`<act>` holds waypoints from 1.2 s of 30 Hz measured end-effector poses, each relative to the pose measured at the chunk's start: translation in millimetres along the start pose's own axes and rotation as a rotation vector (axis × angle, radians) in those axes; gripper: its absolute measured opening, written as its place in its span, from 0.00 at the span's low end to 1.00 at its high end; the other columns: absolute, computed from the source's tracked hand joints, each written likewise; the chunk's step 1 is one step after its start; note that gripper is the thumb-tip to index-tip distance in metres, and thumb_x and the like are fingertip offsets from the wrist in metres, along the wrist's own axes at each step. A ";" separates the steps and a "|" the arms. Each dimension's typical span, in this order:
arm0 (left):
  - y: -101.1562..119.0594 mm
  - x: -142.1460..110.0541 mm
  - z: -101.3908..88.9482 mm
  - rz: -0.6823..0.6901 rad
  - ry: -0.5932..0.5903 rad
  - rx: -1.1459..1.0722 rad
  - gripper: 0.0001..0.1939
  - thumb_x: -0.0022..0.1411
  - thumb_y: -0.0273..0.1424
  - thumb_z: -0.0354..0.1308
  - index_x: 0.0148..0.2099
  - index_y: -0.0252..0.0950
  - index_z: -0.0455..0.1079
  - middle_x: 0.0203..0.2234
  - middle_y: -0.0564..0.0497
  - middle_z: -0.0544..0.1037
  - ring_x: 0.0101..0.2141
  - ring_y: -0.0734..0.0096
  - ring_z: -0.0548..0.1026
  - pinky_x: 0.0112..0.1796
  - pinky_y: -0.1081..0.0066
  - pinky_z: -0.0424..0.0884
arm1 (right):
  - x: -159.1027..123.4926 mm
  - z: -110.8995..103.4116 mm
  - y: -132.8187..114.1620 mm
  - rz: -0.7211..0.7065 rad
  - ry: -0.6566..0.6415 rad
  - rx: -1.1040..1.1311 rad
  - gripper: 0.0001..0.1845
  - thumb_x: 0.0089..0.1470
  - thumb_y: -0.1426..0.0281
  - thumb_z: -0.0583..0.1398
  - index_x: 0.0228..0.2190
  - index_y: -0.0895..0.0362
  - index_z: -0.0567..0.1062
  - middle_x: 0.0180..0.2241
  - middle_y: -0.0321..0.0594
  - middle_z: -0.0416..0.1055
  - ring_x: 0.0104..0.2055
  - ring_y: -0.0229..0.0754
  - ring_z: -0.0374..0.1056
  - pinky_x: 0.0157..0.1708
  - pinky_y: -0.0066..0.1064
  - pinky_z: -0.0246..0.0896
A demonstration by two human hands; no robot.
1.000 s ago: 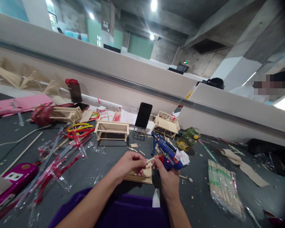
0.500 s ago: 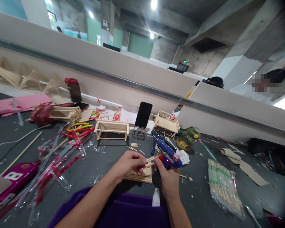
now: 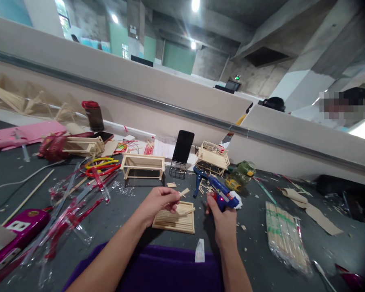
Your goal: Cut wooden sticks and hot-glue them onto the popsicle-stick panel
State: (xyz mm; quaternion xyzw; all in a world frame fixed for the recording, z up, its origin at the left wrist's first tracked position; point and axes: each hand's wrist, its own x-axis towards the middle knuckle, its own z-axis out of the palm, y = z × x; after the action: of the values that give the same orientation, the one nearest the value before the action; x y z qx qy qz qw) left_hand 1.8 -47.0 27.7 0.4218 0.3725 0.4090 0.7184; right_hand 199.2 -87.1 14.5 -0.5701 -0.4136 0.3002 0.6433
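2 hands apart over grey desk [image 3: 249,267]: left hand [image 3: 159,202] pinching short stick piece [image 3: 185,192], right hand [image 3: 223,217] closed around blue glue gun [image 3: 220,187].
Clear pack [image 3: 287,239], right of right hand: wooden sticks inside, long axis running away, slightly leftward. Slatted wooden panel [image 3: 173,223]: flat, between and just below hands, long axis left-right. Green-lidded bottle [image 3: 240,176] beyond right hand, red-lidded bottle [image 3: 93,117] far beyond left; contents unclear. Glue gun: long axis diagonal, far-left to near-right; nozzle end unclear. Stick piece: points away and rightward from left fingertips, above panel's far edge.
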 end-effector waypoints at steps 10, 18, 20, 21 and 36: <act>6.4 5.2 -19.5 0.089 0.255 -0.085 0.14 0.46 0.36 0.68 0.33 0.31 0.75 0.24 0.50 0.76 0.22 0.79 0.70 0.28 0.75 0.71 | 33.1 -65.7 22.0 0.249 0.160 0.253 0.09 0.39 0.66 0.65 0.26 0.57 0.74 0.30 0.40 0.75 0.32 0.43 0.71 0.34 0.33 0.68; 7.5 4.2 -20.0 0.120 0.264 -0.076 0.14 0.45 0.36 0.68 0.32 0.31 0.75 0.24 0.51 0.76 0.21 0.79 0.71 0.27 0.75 0.71 | 30.4 -82.8 43.5 0.227 0.248 -0.018 0.18 0.38 0.60 0.64 0.31 0.57 0.70 0.24 0.39 0.74 0.26 0.45 0.72 0.27 0.36 0.66; 6.6 4.3 -21.3 0.129 0.265 -0.080 0.15 0.45 0.37 0.68 0.32 0.31 0.75 0.24 0.51 0.77 0.21 0.79 0.71 0.27 0.75 0.71 | 29.4 -89.6 44.0 0.191 0.248 -0.388 0.16 0.41 0.60 0.62 0.30 0.57 0.69 0.22 0.39 0.72 0.24 0.46 0.70 0.24 0.35 0.62; 6.1 4.5 -21.7 0.132 0.265 -0.082 0.15 0.45 0.37 0.68 0.32 0.31 0.75 0.24 0.51 0.77 0.21 0.79 0.71 0.27 0.75 0.71 | 28.1 -92.0 42.2 0.165 0.236 -0.590 0.13 0.43 0.61 0.61 0.30 0.57 0.69 0.22 0.41 0.72 0.24 0.47 0.69 0.25 0.36 0.61; 3.1 8.3 -23.3 0.131 0.305 -0.036 0.16 0.42 0.38 0.68 0.30 0.30 0.75 0.22 0.51 0.76 0.20 0.78 0.70 0.25 0.75 0.69 | 32.6 69.7 -1.4 -0.465 -0.561 -1.363 0.08 0.54 0.72 0.57 0.29 0.55 0.77 0.33 0.44 0.73 0.38 0.45 0.67 0.34 0.29 0.55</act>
State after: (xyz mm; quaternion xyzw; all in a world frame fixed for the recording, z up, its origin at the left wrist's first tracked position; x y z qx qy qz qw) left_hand -16.4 -31.5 20.4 0.3651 0.4414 0.5207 0.6331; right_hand 153.8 -25.5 22.6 -0.6412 -0.7638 -0.0303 0.0678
